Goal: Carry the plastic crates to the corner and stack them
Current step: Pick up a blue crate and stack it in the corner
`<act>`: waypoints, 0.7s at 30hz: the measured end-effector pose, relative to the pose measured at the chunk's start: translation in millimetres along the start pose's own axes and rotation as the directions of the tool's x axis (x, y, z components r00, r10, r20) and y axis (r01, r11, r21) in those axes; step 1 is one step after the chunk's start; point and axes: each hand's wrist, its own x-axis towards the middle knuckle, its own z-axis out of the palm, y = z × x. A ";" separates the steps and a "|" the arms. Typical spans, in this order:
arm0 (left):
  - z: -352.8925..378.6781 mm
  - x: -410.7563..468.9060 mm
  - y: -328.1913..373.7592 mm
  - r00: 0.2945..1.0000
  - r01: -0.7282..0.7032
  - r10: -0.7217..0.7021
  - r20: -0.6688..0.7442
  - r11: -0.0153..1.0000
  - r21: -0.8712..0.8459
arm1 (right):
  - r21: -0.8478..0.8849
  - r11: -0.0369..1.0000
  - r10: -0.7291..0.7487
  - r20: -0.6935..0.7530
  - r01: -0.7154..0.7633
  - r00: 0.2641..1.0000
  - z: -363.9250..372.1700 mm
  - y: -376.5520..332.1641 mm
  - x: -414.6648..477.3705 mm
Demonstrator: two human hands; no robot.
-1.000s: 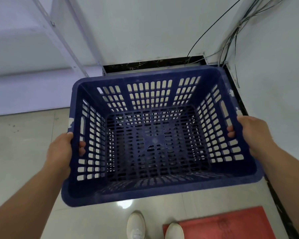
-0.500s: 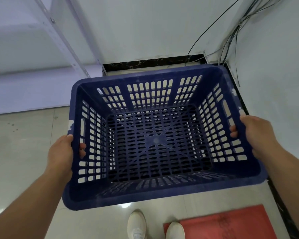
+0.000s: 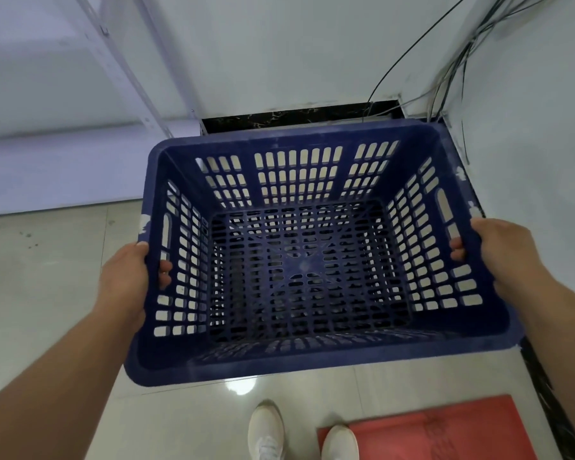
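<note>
By the corner (image 3: 412,107), one blue crate (image 3: 312,361), perhaps lifted, left grip (image 3: 123,280), right grip (image 3: 508,257) clasping it

White walls (image 3: 279,44) meet in a corner, edged below by black marbled skirting (image 3: 279,116). Dark cables (image 3: 462,61) hang down by the right wall. A grey metal upright (image 3: 127,71) slants at left. The pale glossy floor (image 3: 47,293) shows a glare spot (image 3: 241,386). A red mat (image 3: 445,433) lies at lower right.

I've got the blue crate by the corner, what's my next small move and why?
Probably lower the crate straight down, level. The left hand and right hand grip its side slots, and its far edge sits close to the corner walls, with cables hanging beyond, so pushing further risks snagging them.
</note>
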 end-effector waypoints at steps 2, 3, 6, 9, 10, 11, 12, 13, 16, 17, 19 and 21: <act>0.5 1.1 2.5 1.000 0.015 -0.016 0.020 1.000 0.014 | 0.000 1.000 0.022 0.007 -0.022 1.000 -1.1 1.4 1.0; -0.2 1.4 3.2 0.999 0.021 -0.021 0.032 1.000 0.017 | 0.001 1.000 0.025 0.012 -0.025 1.000 -1.8 1.9 1.1; -1.0 -3.8 1.6 0.998 0.036 -0.038 0.045 0.999 0.032 | -0.008 1.000 0.027 0.018 -0.027 0.999 -5.2 1.7 1.3; -0.6 -11.8 -11.1 0.999 0.049 -0.050 0.019 0.998 0.029 | -0.027 0.999 0.028 0.031 -0.027 0.999 -8.0 -1.0 0.3; -0.6 -14.2 -15.4 0.999 0.051 -0.051 0.009 0.998 0.023 | -0.038 0.999 0.022 0.035 -0.021 0.999 -8.2 -1.5 -1.1; -0.3 -15.9 -18.1 0.999 0.050 -0.050 0.000 0.999 0.019 | -0.052 0.999 0.008 0.034 -0.006 0.999 -8.3 -1.5 -1.9; 0.2 -16.3 -19.7 0.999 0.047 -0.047 -0.008 0.999 0.017 | -0.068 0.998 -0.010 0.030 0.012 0.999 -8.2 -1.6 -2.6; 0.7 -16.1 -19.9 0.999 0.041 -0.041 -0.015 0.999 0.018 | -0.081 0.996 -0.027 0.025 0.029 0.999 -7.9 -1.4 -3.3; 1.2 -13.7 -18.7 0.999 0.022 -0.022 -0.028 1.000 0.019 | -0.072 0.996 -0.048 0.007 0.048 0.999 -4.6 0.9 -3.4; 1.3 -12.6 -17.5 0.999 0.019 -0.018 -0.027 1.000 0.023 | -0.060 0.997 -0.046 0.005 0.046 0.999 -4.2 1.2 -3.3; 2.1 -9.5 -14.0 1.000 0.009 -0.008 -0.027 0.999 0.037 | -0.049 0.998 -0.035 0.007 0.035 0.999 -3.5 1.7 -2.0; 4.6 -6.3 -11.3 0.999 -0.021 0.024 -0.041 0.997 0.069 | -0.066 0.997 -0.045 0.000 0.045 0.999 -1.2 3.2 -1.5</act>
